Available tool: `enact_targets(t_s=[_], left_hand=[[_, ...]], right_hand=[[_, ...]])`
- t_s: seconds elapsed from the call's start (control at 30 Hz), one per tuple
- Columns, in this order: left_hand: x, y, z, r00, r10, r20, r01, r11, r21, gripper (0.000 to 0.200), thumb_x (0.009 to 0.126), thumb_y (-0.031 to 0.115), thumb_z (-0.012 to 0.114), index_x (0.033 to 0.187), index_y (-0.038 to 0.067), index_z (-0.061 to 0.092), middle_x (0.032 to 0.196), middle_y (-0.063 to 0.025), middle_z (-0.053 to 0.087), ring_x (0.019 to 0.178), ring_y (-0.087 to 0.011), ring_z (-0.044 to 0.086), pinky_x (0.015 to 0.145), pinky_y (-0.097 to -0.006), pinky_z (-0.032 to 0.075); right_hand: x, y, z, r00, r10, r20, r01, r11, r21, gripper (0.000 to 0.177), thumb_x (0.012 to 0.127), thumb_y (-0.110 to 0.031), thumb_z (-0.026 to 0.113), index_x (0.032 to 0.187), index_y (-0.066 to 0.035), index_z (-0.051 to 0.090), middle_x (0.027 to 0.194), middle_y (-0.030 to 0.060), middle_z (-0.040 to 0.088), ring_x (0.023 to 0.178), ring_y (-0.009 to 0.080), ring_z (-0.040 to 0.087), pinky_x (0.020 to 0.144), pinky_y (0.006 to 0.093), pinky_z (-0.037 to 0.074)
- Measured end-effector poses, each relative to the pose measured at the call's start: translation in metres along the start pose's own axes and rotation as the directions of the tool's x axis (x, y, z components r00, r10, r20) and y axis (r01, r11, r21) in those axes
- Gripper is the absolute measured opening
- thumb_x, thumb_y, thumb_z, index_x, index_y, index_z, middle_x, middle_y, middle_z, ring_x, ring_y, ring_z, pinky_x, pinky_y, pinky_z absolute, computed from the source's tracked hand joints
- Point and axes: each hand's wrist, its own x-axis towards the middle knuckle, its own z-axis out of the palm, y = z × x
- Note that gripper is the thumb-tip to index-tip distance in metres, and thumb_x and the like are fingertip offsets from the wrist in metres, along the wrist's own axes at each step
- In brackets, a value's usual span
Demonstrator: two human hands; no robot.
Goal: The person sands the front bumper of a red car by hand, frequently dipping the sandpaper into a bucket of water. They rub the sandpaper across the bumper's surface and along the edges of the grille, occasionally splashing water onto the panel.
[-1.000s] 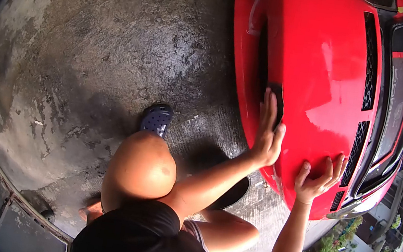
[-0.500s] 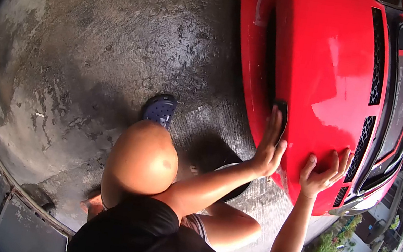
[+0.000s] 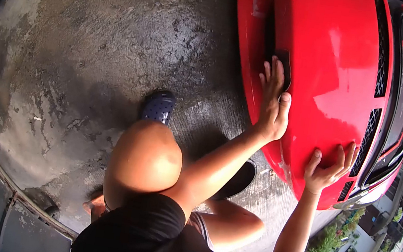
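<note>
Along the curved, glossy red-painted car bumper (image 3: 318,65), light, even pressure is likely serving best. The left hand (image 3: 272,106) is reaching out, fingers extended flat, not clamping; the right hand (image 3: 326,173) is resting higher up, fingers spreading apart. Under the left fingers, a thin black pad (image 3: 285,59) is lying against the bumper's edge.

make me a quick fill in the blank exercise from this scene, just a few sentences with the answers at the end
1. The left hand is laid along a pad whose colour is ____.
2. The right hand rests on the car's bodywork, which is coloured ____.
3. Of the two hands, the one nearer the honeycomb grille is the ____ one.
4. The top of the dark blue clog is dotted with small ____.

Missing words: black; red; right; holes
</note>
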Motion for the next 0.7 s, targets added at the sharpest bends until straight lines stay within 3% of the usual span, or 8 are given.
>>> enact_targets(t_s=[0.1,0.17,0.23,0.27,0.4,0.53,0.67,0.7], left_hand=[[-0.08,-0.009,0.031,0.997,-0.039,0.061,0.046,0.993,-0.107,0.084,0.113,0.057,0.024,0.17,0.0,-0.004,0.178,-0.0233,-0.009,0.164,-0.043,-0.009,0.127,-0.0613,-0.01],[-0.052,-0.009,0.025,1.0,-0.016,-0.002,0.015,0.995,-0.099,0.083,0.114,0.056,0.022,0.17,0.0,0.0,0.178,-0.0223,-0.004,0.163,-0.0448,-0.01,0.127,-0.0617,-0.01],[0.023,-0.002,-0.007,0.997,0.068,-0.028,-0.066,0.996,0.067,0.081,0.114,0.056,0.019,0.17,-0.001,0.004,0.178,-0.0224,0.001,0.163,-0.0455,-0.01,0.127,-0.0627,-0.01],[0.031,0.0,-0.007,0.998,0.062,-0.024,-0.061,0.998,0.026,0.081,0.114,0.056,0.018,0.17,-0.001,0.004,0.178,-0.0225,0.002,0.163,-0.0456,-0.01,0.127,-0.063,-0.01],[-0.063,-0.015,0.022,0.996,-0.072,0.049,0.077,0.991,-0.111,0.086,0.112,0.061,0.018,0.17,0.001,-0.003,0.178,-0.0231,-0.003,0.164,-0.0431,-0.01,0.126,-0.0621,-0.013],[0.036,-0.006,-0.015,1.0,0.003,-0.013,-0.003,0.999,0.035,0.081,0.114,0.057,0.019,0.17,-0.001,0.006,0.178,-0.0221,0.003,0.164,-0.0438,-0.01,0.127,-0.0621,-0.01],[-0.07,-0.017,0.027,0.996,-0.068,0.054,0.071,0.996,-0.049,0.083,0.113,0.058,0.017,0.17,0.001,-0.003,0.178,-0.0242,-0.005,0.164,-0.0453,-0.007,0.127,-0.0649,-0.009],[-0.064,-0.02,0.027,0.998,-0.048,0.041,0.05,0.997,-0.053,0.084,0.113,0.059,0.018,0.17,0.001,-0.003,0.178,-0.0242,-0.006,0.163,-0.046,-0.007,0.126,-0.0663,-0.009]], right_hand=[[0.01,0.001,0.007,0.999,-0.018,-0.032,0.018,1.0,0.007,0.058,0.1,-0.039,0.068,0.137,0.004,0.056,0.155,0.0281,0.051,0.146,0.0502,0.044,0.122,0.0609,0.034],[0.008,0.003,0.008,0.999,-0.005,-0.032,0.005,1.0,-0.002,0.06,0.1,-0.046,0.068,0.134,0.003,0.058,0.153,0.0274,0.052,0.147,0.0513,0.043,0.12,0.061,0.037],[0.01,0.003,0.011,0.999,-0.007,-0.044,0.007,1.0,-0.007,0.06,0.101,-0.046,0.067,0.134,0.003,0.057,0.153,0.0279,0.052,0.147,0.0515,0.043,0.12,0.0611,0.038],[0.007,0.003,0.008,1.0,-0.005,-0.027,0.005,1.0,-0.011,0.06,0.101,-0.046,0.067,0.134,0.003,0.057,0.153,0.0282,0.052,0.147,0.0516,0.043,0.12,0.0612,0.038],[0.013,0.001,0.01,0.999,-0.021,-0.046,0.02,1.0,-0.008,0.06,0.101,-0.046,0.067,0.135,0.004,0.057,0.153,0.0278,0.053,0.146,0.0518,0.044,0.119,0.0615,0.038],[0.011,0.002,0.013,0.998,-0.022,-0.052,0.021,1.0,-0.018,0.061,0.101,-0.047,0.066,0.135,0.003,0.057,0.153,0.0281,0.053,0.145,0.0521,0.045,0.119,0.0621,0.038],[0.009,0.005,0.01,0.999,-0.027,-0.045,0.026,0.999,-0.024,0.06,0.101,-0.047,0.066,0.135,0.003,0.057,0.153,0.028,0.053,0.145,0.0517,0.045,0.119,0.062,0.038],[0.007,0.004,0.01,0.998,-0.035,-0.048,0.034,0.999,-0.028,0.06,0.101,-0.047,0.066,0.135,0.003,0.057,0.153,0.0279,0.053,0.145,0.0516,0.045,0.119,0.0619,0.038]])
